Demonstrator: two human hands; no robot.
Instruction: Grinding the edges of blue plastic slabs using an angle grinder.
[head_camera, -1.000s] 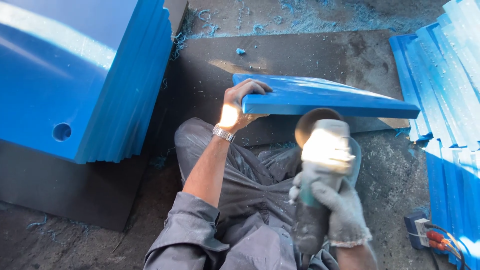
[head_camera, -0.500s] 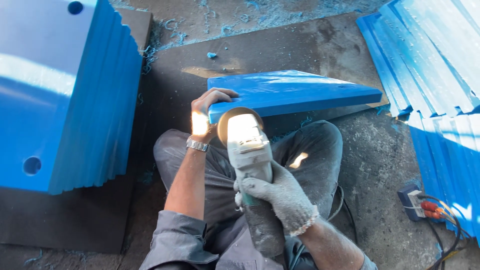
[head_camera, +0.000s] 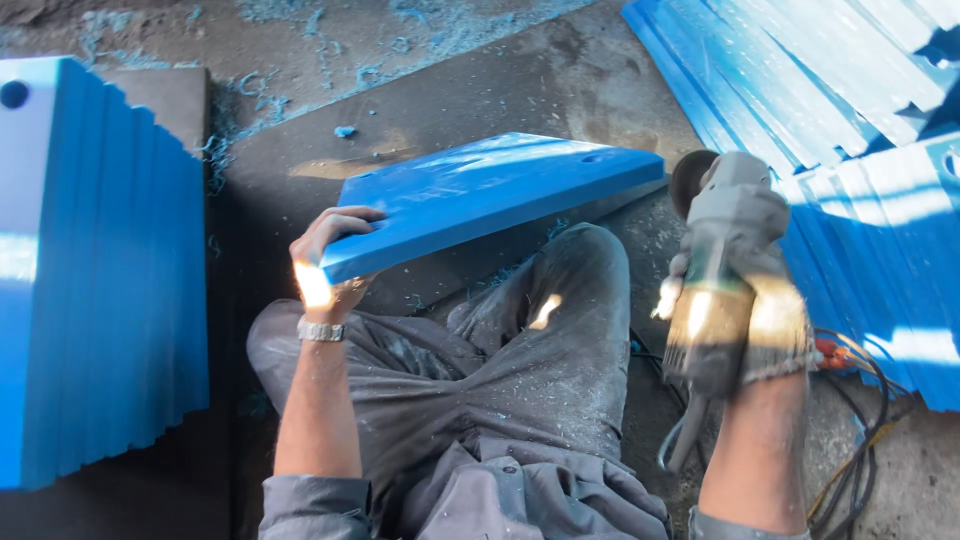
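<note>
A thick blue plastic plate with a slanted edge rests tilted over my knees. My left hand, bare with a metal wristband, grips its near left corner. My right hand, in a worn grey glove, holds a grey angle grinder upright, its disc just off the plate's right end and apart from it. The grinder's cable trails down past my right leg.
A tall stack of blue plates stands at the left. More blue plates lie fanned out at the right. Blue shavings litter the concrete floor. Cables and a red-orange plug lie on the ground at the right.
The grinder has swung from the plate's left corner over to its right end. My left hand still holds the plate, which now tilts more steeply.
</note>
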